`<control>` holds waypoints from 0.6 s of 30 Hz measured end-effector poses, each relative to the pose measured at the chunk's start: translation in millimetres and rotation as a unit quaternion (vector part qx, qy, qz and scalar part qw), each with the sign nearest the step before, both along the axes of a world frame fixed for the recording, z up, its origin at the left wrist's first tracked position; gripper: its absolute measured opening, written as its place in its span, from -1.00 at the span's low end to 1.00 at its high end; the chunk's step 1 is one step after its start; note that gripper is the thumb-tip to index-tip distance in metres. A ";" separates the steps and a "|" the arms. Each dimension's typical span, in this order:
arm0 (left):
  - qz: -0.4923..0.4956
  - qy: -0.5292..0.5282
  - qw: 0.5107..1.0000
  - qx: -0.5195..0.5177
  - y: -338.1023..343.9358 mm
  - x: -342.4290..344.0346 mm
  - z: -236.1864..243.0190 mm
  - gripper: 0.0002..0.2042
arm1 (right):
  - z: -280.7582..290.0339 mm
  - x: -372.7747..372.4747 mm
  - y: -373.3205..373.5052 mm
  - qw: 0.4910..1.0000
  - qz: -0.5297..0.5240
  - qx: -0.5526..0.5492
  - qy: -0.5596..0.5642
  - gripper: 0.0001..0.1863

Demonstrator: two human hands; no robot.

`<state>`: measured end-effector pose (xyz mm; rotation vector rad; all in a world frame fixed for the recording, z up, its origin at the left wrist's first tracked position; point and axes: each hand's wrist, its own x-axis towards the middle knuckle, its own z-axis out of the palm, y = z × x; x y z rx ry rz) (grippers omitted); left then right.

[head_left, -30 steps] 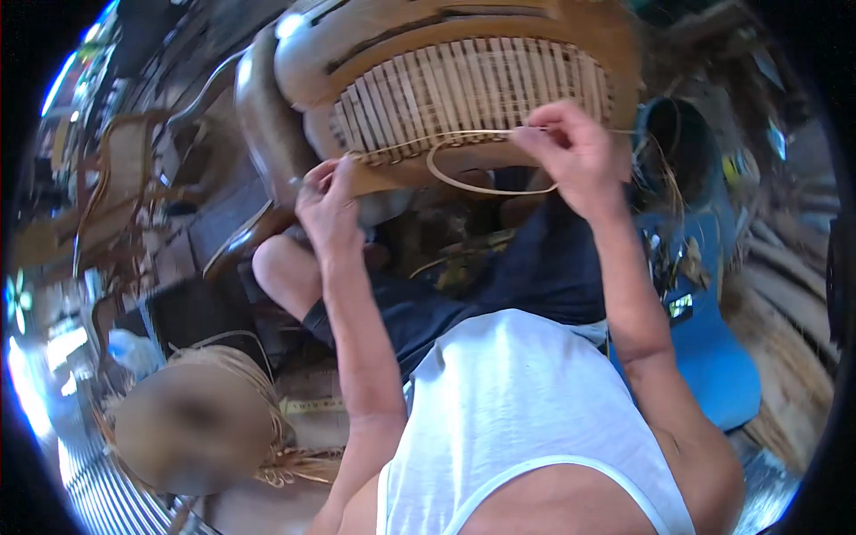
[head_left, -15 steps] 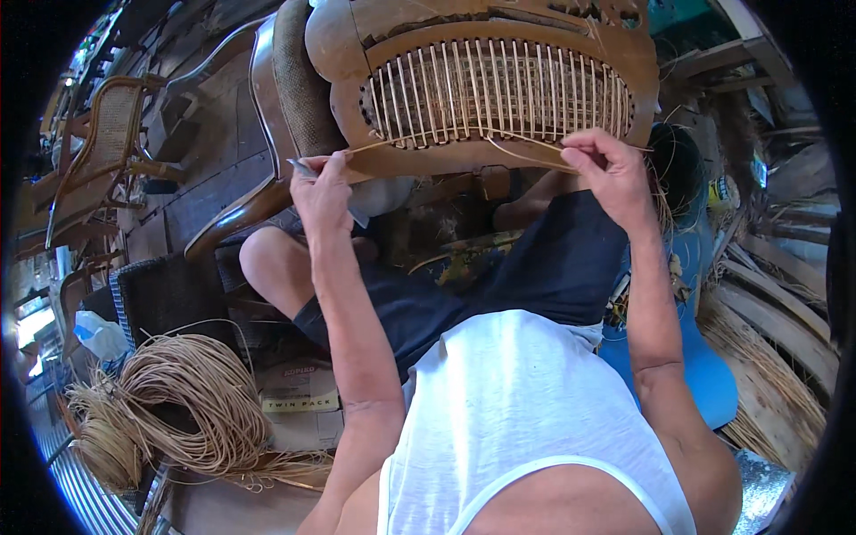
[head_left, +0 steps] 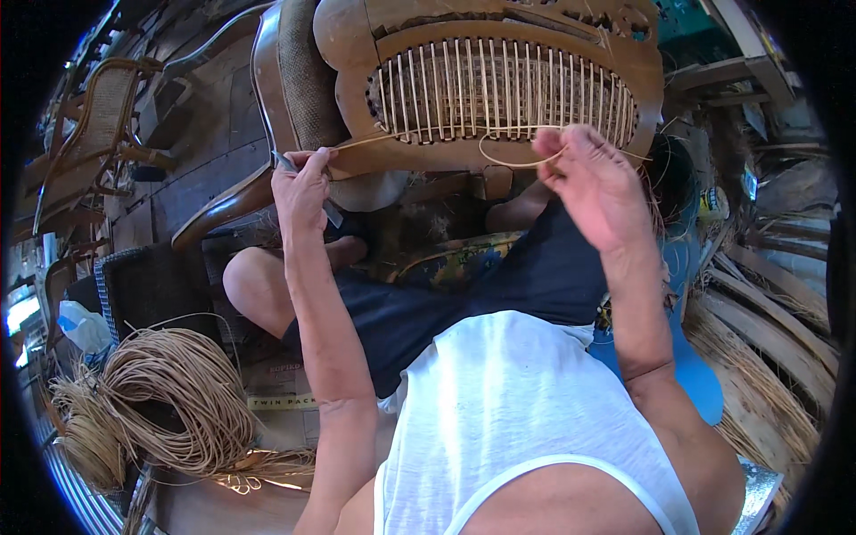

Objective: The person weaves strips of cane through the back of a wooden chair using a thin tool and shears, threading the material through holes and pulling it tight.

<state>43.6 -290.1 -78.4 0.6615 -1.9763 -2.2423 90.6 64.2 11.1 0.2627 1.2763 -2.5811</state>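
Note:
A carved wooden chair (head_left: 428,159) lies before me, its oval back panel strung with upright cane strands (head_left: 508,85). Beside the panel's lower left, my left hand (head_left: 301,192) pinches a thin cane strand (head_left: 366,143) that runs right to the panel's lower edge. The same hand also holds a slim grey metal tool (head_left: 333,214), which sticks out on both sides of the fist; its exact kind is unclear. At the lower right of the panel, my right hand (head_left: 596,183) is closed, slightly blurred, on a cane strand that bows into a loop (head_left: 508,166) below the rim holes.
At lower left lies a large coil of cane (head_left: 178,401) next to a cardboard box (head_left: 281,379). Another cane chair (head_left: 107,116) stands far left. A blue plastic piece (head_left: 704,392) and loose wood strips (head_left: 767,312) lie on the right.
My right hand has moved a little left, turning its palm up toward me, and the cane strand now bows in a wider loop. The left hand keeps its grip on the strand and tool.

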 end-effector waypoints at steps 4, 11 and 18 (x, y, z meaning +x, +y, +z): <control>-0.009 -0.013 1.000 0.004 -4.2 -0.7 -1.3 -0.84 | -14.3 -0.1 -30.7 0.991 0.015 -0.120 0.058 -0.91; -0.011 -0.018 0.999 0.036 -2.2 -0.7 2.5 -0.84 | -28.9 -12.8 -21.2 0.975 0.063 0.006 0.214 -0.86; -0.012 -0.009 0.999 0.050 -8.0 1.8 -7.6 -0.85 | -1.8 -14.3 -5.3 0.974 -0.008 0.106 0.202 -0.77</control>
